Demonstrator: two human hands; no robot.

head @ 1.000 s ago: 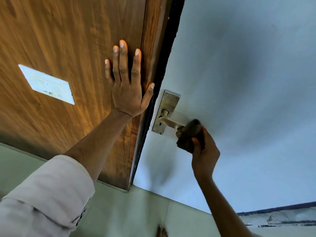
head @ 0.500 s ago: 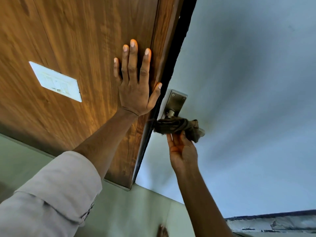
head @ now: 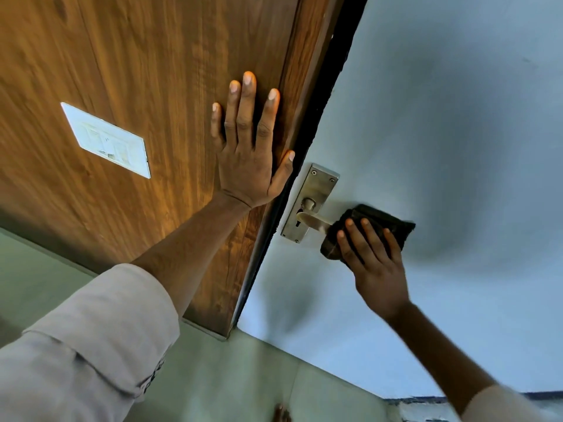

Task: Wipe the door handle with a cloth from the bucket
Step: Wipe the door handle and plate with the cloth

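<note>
The right hand (head: 373, 263) is folded around a dark cloth (head: 370, 229), 4 fingers (head: 365, 236) pressed over its front and the wad clamped onto the free end of the lever door handle (head: 315, 221); the thumb is out of sight behind the fabric. From that hand the bare part of the lever runs up and to the left, a short stretch of brushed metal ending at the round hub on the backplate (head: 309, 202), with a keyhole just below the hub. So the lever's long axis points from the cloth toward the door's edge, and any further wiping looks to me like a slide back along that line, toward the hub and plate, which the cloth is not covering now. The right hand is plainly the nearer 1, already on the handle. The left hand (head: 248, 153) is spread flat, fingers apart and gripping nothing, palm pressed against the wood-grain panel (head: 137, 71) beside the dark gap at the door's edge, thumb reaching toward the backplate but apart from it; I would guess it is there for bracing. Further left on that panel sits a white switch plate (head: 105, 140), well clear of both hands. The pale door face (head: 441, 117) surrounds the handle. No bucket is in sight.
</note>
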